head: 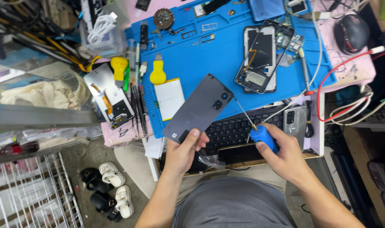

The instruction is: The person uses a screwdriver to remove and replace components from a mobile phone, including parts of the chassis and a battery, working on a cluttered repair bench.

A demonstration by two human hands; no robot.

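The left hand (184,150) pinches the lower end of a dark grey phone back cover (199,107), thumb pressed on its face and fingers curled behind, so the flat rounded-corner panel stands tilted up and away over the near edge of the blue silicone work mat (209,55). Two small camera openings sit near the cover's right edge. The right hand (281,154) is closed around the blue handle of a precision screwdriver (260,133), whose thin metal shaft slants up and left until its tip meets the cover's right edge just beside those openings. Both hands hover above a black keyboard (239,126) that lies half under the mat's front edge, with a dark phone (243,154) lying flat just below it. Farther out on the mat, well apart from the hands, rests an opened phone frame (260,55) showing its circuit boards, and to the left a flat silver battery (169,97) beside a yellow-handled pry tool (158,71). A white-backed screen panel (110,99) with an orange flex cable lies off the mat's left edge. Red and white cables (348,105) loop at the right, crowding that side; the freest space is the middle of the mat between battery and frame.
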